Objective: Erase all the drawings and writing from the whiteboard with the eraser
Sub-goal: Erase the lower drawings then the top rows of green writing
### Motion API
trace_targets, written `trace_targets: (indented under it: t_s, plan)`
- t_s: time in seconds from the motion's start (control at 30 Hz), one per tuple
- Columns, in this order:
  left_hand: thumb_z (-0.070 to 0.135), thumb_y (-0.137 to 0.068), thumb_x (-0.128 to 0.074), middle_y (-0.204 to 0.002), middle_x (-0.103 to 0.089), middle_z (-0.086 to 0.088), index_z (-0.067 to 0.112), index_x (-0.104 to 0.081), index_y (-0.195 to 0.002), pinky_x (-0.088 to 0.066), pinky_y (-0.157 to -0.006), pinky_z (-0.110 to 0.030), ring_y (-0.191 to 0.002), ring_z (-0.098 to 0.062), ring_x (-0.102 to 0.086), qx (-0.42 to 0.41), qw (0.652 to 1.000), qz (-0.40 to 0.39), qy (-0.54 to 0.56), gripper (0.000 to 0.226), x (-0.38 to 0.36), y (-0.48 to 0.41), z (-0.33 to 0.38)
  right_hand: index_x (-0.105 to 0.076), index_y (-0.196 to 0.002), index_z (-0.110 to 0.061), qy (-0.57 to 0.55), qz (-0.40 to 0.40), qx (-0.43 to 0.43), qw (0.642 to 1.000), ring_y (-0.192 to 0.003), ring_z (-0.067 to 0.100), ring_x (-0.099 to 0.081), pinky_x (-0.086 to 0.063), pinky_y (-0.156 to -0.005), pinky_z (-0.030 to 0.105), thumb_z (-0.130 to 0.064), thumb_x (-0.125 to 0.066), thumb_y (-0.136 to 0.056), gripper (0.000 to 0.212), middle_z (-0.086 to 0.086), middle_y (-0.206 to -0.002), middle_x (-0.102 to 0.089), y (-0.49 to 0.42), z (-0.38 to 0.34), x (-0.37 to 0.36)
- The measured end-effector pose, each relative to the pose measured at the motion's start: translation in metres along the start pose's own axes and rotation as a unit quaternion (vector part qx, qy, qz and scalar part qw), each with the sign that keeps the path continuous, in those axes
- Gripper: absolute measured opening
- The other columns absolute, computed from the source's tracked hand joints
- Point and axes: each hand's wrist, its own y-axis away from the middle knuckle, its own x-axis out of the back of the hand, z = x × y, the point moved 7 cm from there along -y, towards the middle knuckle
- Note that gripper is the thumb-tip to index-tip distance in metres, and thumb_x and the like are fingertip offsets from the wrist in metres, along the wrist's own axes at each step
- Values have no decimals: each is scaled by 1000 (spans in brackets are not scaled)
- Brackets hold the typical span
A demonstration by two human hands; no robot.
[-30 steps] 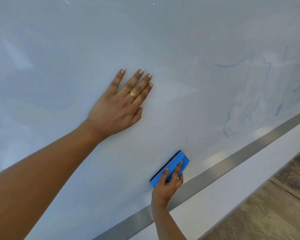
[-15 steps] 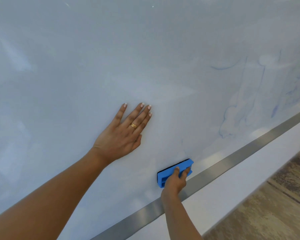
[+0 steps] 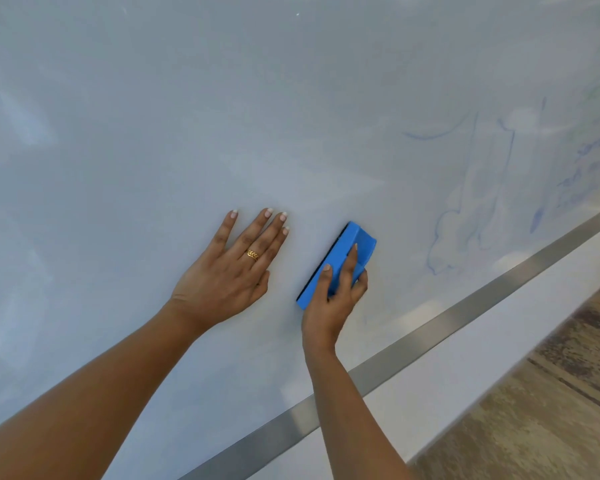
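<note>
Blue eraser (image 3: pixel 361 240), gripped in your right hand (image 3: pixel 333 299), slants toward faint drawings (image 3: pixel 461 223) to its right; left hand (image 3: pixel 229 271) presses flat.

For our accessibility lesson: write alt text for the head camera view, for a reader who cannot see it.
A right hand holds a blue eraser against a whiteboard, while the left hand rests flat beside it. Faint blue marker lines show further right.

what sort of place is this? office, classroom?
Probably a classroom, office or meeting room; which one cannot be told. A large whiteboard with a metal bottom rail, faint blue marker traces on it, and a blue eraser in the right hand point that way.
</note>
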Motion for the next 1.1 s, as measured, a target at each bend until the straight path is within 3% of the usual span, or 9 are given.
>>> trace_targets:
  t_s: [0.13, 0.27, 0.33, 0.4, 0.57, 0.7, 0.8, 0.97, 1.1]
  plan:
    - [30, -95, -29, -155, -19, -14, 2, -20, -147, -9, -114, -52, -142, -28, -18, 1, 1000, 5, -2, 61, 0, 0, 0, -30, -139, -39, -3, 63, -129, 990, -126, 17, -42, -38, -97, 24, -26, -43, -97, 46, 4, -148, -22, 0, 53, 32]
    - [30, -95, -26, -155, -18, -14, 1, -18, -148, -8, -114, -53, -142, -28, -17, -3, 1000, 2, -9, 61, -2, -1, 0, -22, -145, -34, 34, 59, -254, 965, -131, 23, -37, -34, -105, 34, -32, -41, -98, 51, 6, -148, -26, 10, 119, 67]
    - [31, -95, -26, -155, -18, -14, 1, -18, -148, -8, -114, -53, -142, -28, -17, -2, 1000, 2, -10, 61, -2, 0, 0, -20, -146, -36, 40, 54, -316, 946, -118, 23, -48, -43, -96, 39, -32, -40, -98, 52, 2, -141, -37, 19, 140, 77]
    - [31, -95, -25, -155, -18, -14, 1, -18, -148, -7, -114, -53, -142, -28, -17, -2, 1000, 2, -9, 61, -2, 0, 1, -20, -146, -35, 38, 51, -374, 925, -100, 22, -51, -45, -83, 36, -30, -40, -99, 52, 2, -130, -46, 30, 153, 82]
    - [30, -95, -26, -155, -18, -14, 1, -19, -148, -8, -114, -53, -142, -28, -17, -2, 1000, 4, -10, 60, -2, -2, 2, -9, -148, -34, 137, 20, -421, 896, -94, 30, -52, -45, -82, 40, -38, -29, -100, 53, 17, -119, -50, 62, 154, 70]
    - [31, -95, -27, -155, -17, -14, 1, -18, -148, -8, -113, -53, -143, -29, -15, 0, 1000, 3, -14, 61, -3, -1, 2, -5, -148, -31, 169, 6, -409, 897, -101, 38, -53, -45, -90, 47, -36, -27, -100, 53, 25, -124, -41, 86, 132, 50]
    - [30, -95, -27, -155, -18, -15, 1, -19, -147, -8, -114, -53, -143, -29, -16, 1, 1000, 1, -12, 61, -2, -1, 2, -9, -148, -29, 160, -10, -360, 919, -99, 35, -54, -46, -88, 43, -33, -31, -100, 53, 21, -130, -36, 94, 110, 35]
    - [30, -95, -27, -155, -18, -15, 1, -20, -147, -9, -114, -53, -143, -30, -17, 3, 1000, 0, -8, 60, -2, -1, 1, -12, -144, -39, 149, -35, -190, 970, -103, 23, -55, -50, -85, 36, -34, -37, -97, 54, 8, -135, -34, 89, 58, 8]
    - [29, -95, -27, -154, -18, -16, 2, -21, -147, -10, -114, -53, -142, -32, -17, 2, 1000, -4, 1, 59, 0, -1, 1, -9, -137, -46, 155, -75, -69, 983, -113, 14, -49, -49, -87, 26, -36, -37, -95, 51, 4, -140, -28, 69, 22, -2]
